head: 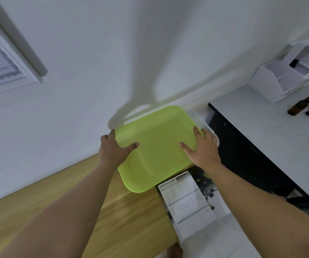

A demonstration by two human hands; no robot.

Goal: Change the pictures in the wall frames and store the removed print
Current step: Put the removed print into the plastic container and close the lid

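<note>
A lime-green lid [155, 146] sits at the centre, over a clear storage box [208, 130] whose rim shows only at 3 o'clock; the box's contents are hidden. The left hand [112, 148] and right hand [202, 148] grip the lid's opposite edges, thumbs on top. At 5 o'clock, a printed specification sheet [185, 203] lies on the floor, partly under the lid. A white desk [261, 131] stands at 3 o'clock. A wall frame [6, 60] at 10 o'clock is cut off.

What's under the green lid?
Under the green lid, held by the left hand and right hand, a clear plastic box peeks out at its right edge. The lid covers the box's inside, so what it holds cannot be seen.
</note>
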